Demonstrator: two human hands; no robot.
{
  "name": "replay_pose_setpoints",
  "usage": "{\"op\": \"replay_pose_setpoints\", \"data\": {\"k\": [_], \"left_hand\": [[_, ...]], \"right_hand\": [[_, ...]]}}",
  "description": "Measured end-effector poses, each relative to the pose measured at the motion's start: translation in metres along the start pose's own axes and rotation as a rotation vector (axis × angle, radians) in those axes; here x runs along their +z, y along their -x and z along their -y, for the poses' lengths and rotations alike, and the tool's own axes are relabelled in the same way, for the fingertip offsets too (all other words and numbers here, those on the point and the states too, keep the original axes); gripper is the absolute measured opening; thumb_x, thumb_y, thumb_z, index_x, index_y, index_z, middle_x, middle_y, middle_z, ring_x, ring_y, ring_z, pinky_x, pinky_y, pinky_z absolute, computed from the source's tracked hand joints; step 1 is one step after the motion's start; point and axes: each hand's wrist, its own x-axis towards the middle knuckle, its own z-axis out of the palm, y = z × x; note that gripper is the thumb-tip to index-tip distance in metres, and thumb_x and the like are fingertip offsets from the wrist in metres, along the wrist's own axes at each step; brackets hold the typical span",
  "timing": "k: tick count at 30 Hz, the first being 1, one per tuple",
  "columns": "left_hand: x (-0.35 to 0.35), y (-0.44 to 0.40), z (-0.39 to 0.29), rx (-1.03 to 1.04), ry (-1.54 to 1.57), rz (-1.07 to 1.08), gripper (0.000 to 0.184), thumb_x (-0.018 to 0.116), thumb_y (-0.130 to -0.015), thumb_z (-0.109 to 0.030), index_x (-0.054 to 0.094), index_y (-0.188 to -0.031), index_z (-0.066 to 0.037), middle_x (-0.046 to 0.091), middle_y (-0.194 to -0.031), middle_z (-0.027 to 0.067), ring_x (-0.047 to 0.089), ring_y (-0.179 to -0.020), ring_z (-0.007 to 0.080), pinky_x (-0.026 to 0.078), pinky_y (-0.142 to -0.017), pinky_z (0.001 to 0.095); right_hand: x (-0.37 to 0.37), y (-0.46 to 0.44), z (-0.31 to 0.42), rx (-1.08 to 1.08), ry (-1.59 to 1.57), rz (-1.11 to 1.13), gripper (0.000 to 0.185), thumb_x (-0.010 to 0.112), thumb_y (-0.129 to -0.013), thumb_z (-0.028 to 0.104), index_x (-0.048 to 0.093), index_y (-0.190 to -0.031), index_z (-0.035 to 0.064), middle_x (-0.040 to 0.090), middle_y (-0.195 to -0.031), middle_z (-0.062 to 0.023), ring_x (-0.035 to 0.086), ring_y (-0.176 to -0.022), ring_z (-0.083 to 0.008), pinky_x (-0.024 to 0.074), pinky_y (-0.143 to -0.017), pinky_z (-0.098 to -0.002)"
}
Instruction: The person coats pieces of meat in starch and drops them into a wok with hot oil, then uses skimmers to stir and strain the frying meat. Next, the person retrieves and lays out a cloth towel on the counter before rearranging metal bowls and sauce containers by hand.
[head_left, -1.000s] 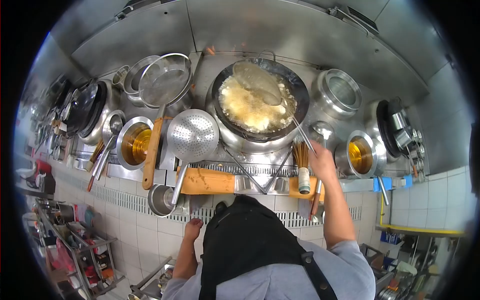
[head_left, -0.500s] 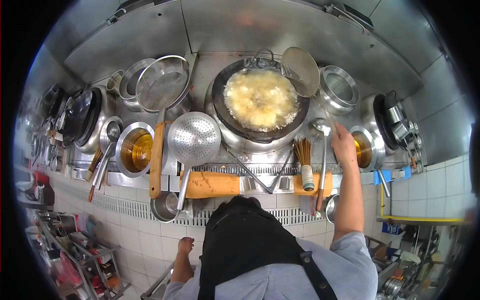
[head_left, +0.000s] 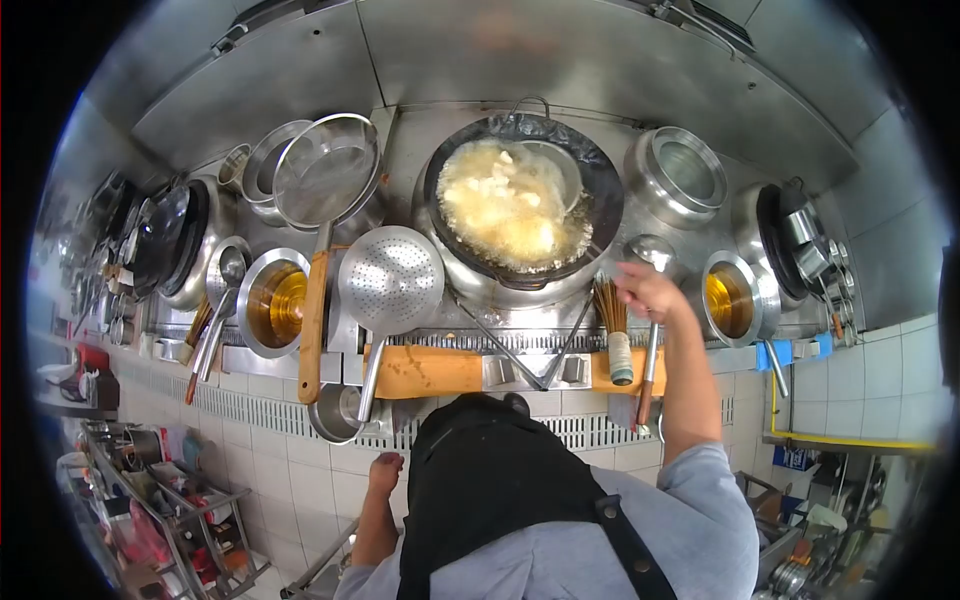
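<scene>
Right hand (head_left: pixel 650 292): you have it closed on the handle of the mesh skimmer, to the right of the wok's near edge; your fingers partly hide the grip.
Left hand (head_left: pixel 386 470): yours hangs beside your black apron (head_left: pixel 490 490), apart from the right, its fingers curled in; you show nothing held in it.
Mesh skimmer (head_left: pixel 560 172): its round head is in the wok, toward the far right side, partly under the froth.
Wok (head_left: pixel 608 195): in front of you on the desk (head_left: pixel 404 150), with pale food (head_left: pixel 490 195) in bubbling oil.
Right of the wok: a ladle (head_left: pixel 651 250), a bristle brush (head_left: pixel 620 355) near your right hand, and a metal bowl of amber oil (head_left: pixel 728 303).
Left of the wok: a perforated strainer (head_left: pixel 391 280) and a wooden-handled sieve (head_left: pixel 327 170).
</scene>
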Motion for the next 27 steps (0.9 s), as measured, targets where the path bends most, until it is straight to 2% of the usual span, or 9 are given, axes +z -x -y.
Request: {"op": "replay_pose_setpoints", "data": {"k": [2,5,6,10,16,19,22,27], "left_hand": [[0.001,-0.013,0.040,-0.058,-0.010,0.032,0.024,0.075,-0.089,-0.022,0.074,-0.103,-0.002,0.074,-0.081,0.0093,0.068,-0.066,0.0159,0.053,-0.060,0.0326],[-0.004,-0.009,0.046,-0.188,-0.052,0.098,0.022,0.076,-0.088,-0.023,0.074,-0.099,-0.004,0.073,-0.076,0.0085,0.068,-0.062,0.0162,0.052,-0.055,0.0325],[-0.004,-0.009,0.048,-0.181,-0.041,0.076,0.020,0.076,-0.088,-0.023,0.074,-0.098,-0.005,0.072,-0.073,0.0080,0.067,-0.060,0.0160,0.050,-0.050,0.0323],[-0.002,-0.015,0.042,-0.132,0.004,0.039,0.019,0.074,-0.089,-0.022,0.074,-0.097,-0.005,0.071,-0.072,0.0070,0.065,-0.060,0.0149,0.050,-0.054,0.0315],[0.006,-0.020,0.000,-0.027,0.054,0.075,0.019,0.074,-0.089,-0.019,0.073,-0.099,-0.003,0.070,-0.076,0.0061,0.063,-0.063,0.0136,0.051,-0.059,0.0304],[0.010,-0.022,-0.012,-0.025,0.048,0.072,0.021,0.075,-0.089,-0.020,0.072,-0.102,-0.003,0.071,-0.078,0.0065,0.064,-0.064,0.0140,0.051,-0.059,0.0306],[0.009,-0.024,-0.011,-0.021,0.048,0.069,0.022,0.076,-0.089,-0.020,0.072,-0.103,-0.003,0.071,-0.079,0.0064,0.064,-0.065,0.0145,0.051,-0.060,0.0306],[-0.001,-0.030,0.014,-0.039,-0.016,0.066,0.021,0.076,-0.088,-0.019,0.073,-0.101,-0.003,0.071,-0.076,0.0061,0.065,-0.066,0.0148,0.051,-0.060,0.0308]], "right_hand": [[0.024,0.004,-0.001,0.011,-0.084,0.011,0.029,0.060,-0.101,0.008,0.057,-0.129,0.0035,0.054,-0.068,0.0000,0.038,-0.043,-0.0061,0.0257,-0.038,-0.0246],[0.026,0.011,-0.007,-0.065,-0.231,0.036,0.030,0.060,-0.101,0.008,0.056,-0.131,0.0014,0.053,-0.068,-0.0003,0.038,-0.044,-0.0061,0.0261,-0.039,-0.0243],[0.021,0.016,-0.007,-0.076,-0.235,0.034,0.039,0.059,-0.101,0.007,0.054,-0.138,-0.0015,0.054,-0.069,-0.0013,0.039,-0.046,-0.0066,0.0267,-0.040,-0.0243],[0.006,0.038,-0.008,-0.143,-0.164,-0.157,0.057,0.059,-0.100,0.006,0.043,-0.154,-0.0023,0.055,-0.070,-0.0017,0.039,-0.047,-0.0068,0.0279,-0.041,-0.0246],[0.005,0.050,0.007,-0.254,0.030,-0.360,0.054,0.060,-0.097,0.010,0.054,-0.149,-0.0004,0.055,-0.069,0.0010,0.042,-0.050,-0.0065,0.0330,-0.045,-0.0240],[0.009,0.041,0.006,-0.334,0.182,-0.487,0.051,0.060,-0.095,0.011,0.059,-0.145,-0.0007,0.058,-0.071,0.0009,0.048,-0.056,-0.0068,0.0398,-0.053,-0.0251],[0.008,0.031,-0.003,-0.411,0.296,-0.560,0.049,0.060,-0.096,0.012,0.060,-0.144,-0.0002,0.061,-0.073,-0.0001,0.053,-0.064,-0.0079,0.0453,-0.061,-0.0273],[0.002,0.042,-0.006,-0.479,0.325,-0.681,0.046,0.061,-0.097,0.015,0.063,-0.143,0.0058,0.067,-0.079,-0.0043,0.058,-0.067,-0.0102,0.0496,-0.067,-0.0293]]}}
